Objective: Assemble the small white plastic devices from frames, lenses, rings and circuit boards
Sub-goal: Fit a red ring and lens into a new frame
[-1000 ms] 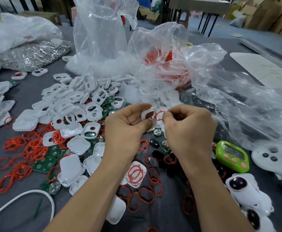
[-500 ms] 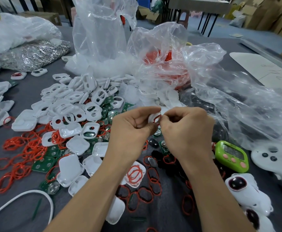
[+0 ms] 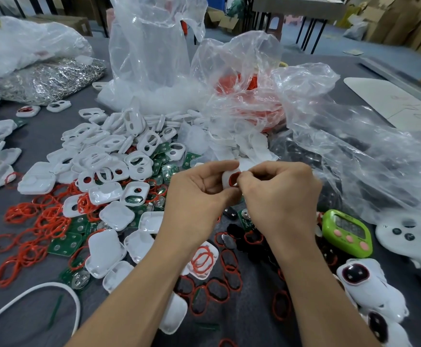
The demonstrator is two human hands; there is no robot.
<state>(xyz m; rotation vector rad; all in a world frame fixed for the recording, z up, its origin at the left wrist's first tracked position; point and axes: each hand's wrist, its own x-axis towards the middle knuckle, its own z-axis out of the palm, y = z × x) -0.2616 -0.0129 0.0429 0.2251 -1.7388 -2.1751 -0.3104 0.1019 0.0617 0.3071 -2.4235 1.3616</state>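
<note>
My left hand grips a small white frame at the centre of the head view. My right hand pinches a red ring against the frame's opening. Most of the frame is hidden by my fingers. A heap of white frames lies to the left. Loose red rings are scattered below it. Green circuit boards lie among them. White back shells sit near my left forearm.
Clear plastic bags pile up behind and to the right. A green timer and finished white devices lie at the right. A bag of metal parts is at the back left. A white cable curves at the front left.
Both hands have drawn closer together. The red ring, earlier held apart from the frame, now sits pressed at the frame's opening under my right fingers.
</note>
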